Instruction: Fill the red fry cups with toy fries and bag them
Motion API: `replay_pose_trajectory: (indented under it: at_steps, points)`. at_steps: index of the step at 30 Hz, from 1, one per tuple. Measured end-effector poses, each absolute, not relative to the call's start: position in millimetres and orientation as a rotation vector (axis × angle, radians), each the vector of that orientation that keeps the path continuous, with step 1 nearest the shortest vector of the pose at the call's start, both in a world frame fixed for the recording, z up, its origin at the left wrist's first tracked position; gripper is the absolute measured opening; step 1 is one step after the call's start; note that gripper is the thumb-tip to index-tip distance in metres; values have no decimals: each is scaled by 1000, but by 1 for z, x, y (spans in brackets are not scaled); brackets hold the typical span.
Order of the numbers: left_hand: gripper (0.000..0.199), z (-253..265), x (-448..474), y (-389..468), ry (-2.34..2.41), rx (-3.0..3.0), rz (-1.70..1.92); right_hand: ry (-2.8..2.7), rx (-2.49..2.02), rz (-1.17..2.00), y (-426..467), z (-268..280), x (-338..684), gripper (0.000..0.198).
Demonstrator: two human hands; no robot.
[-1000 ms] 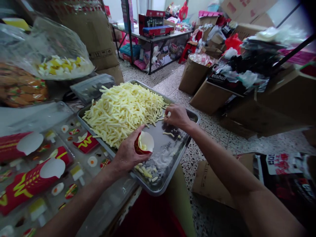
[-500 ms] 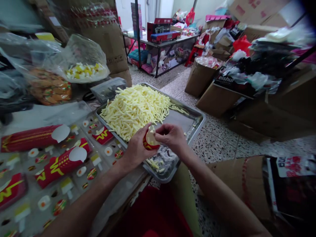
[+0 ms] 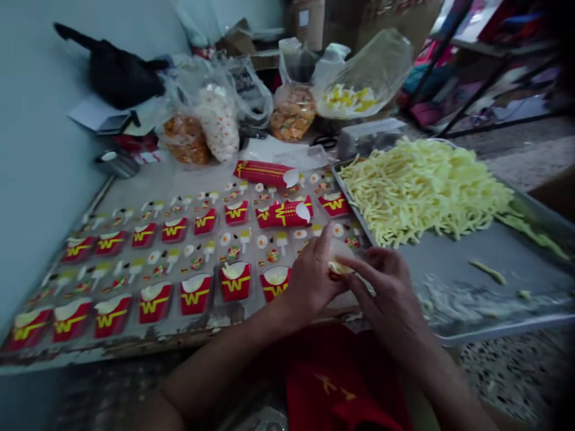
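A carton [image 3: 340,248], mostly hidden by fingers, is held between the two hands just over the near edge of the table [image 3: 144,185]. The left hand [image 3: 314,278] grips it, fingers curled round its side; the right hand [image 3: 390,290] is at its mouth from the other side, thumb and forefinger nearly together, though whether they pinch anything cannot be told. The carton's pale back flap stands up between the hands, with some yellow showing inside. Just right of it a metal tray [image 3: 431,254] bears a high heap of fries [image 3: 426,185], pushed to its far side; a few strays [image 3: 488,272] lie on the bare near part. Left of the hands, red cartons [image 3: 155,302] run in two rows, with small egg pieces [image 3: 154,257] and other bits among them. Two stacks [image 3: 269,173] of red sleeves lie behind. Farther back stand filled plastic bags [image 3: 219,123], with scissors [image 3: 324,142] near the tray, and a metal cup [image 3: 117,164] and a black bag [image 3: 119,75] toward the pale wall [image 3: 36,149]. Beyond are brown boxes [image 3: 389,30] and, at far right, a cluttered rack [image 3: 498,54] over a speckled floor [image 3: 503,368].
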State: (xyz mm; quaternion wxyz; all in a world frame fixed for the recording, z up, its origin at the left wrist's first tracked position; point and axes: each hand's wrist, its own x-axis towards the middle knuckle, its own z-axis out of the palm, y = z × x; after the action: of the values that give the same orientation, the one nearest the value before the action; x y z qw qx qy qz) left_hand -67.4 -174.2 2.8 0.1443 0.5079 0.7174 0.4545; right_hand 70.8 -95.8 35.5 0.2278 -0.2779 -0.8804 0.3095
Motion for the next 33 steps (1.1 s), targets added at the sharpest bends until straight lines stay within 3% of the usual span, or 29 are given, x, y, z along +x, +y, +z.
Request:
replay_pose_trajectory:
  at_steps: [5, 7, 10, 13, 16, 18, 23, 25, 30, 33]
  points:
    - [108, 3, -110, -233, 2028, 1269, 1325, -2281, -745, 1635, -110, 14, 28, 33]
    - [99, 6, -139, -255, 2031, 1227, 1314, -2303, -748, 1760, -83, 15, 19, 37]
    - [68, 6, -179, -283, 2332, 1111, 1315, -2658, -719, 1542, -35, 30, 24, 34]
    - [53, -2, -182, -294, 2506, 1082, 1319, -2981, -658, 1408, -12, 43, 33, 31]
    - [62, -12, -146, -282, 2348, 1486, 1163, -3079, -482, 1475, -20, 38, 28, 29]
    - [74, -18, -117, -267, 2187, 1778, 977, -3134, -353, 1349, -32, 27, 18, 25]
    - [65, -30, -84, -241, 2151, 2030, 641, -3308, -198, 484, -55, 14, 9, 19]
    - [63, -29, -86, -240, 2138, 2052, 591, -3312, -154, 308, -57, 16, 15, 17]
    - [67, -11, -130, -226, 2140, 2035, 707, -3035, -375, 698, -42, 24, 4, 26]
    - [63, -2, -182, -189, 2380, 1963, 729, -2807, -634, 689, -30, 22, -39, 26]
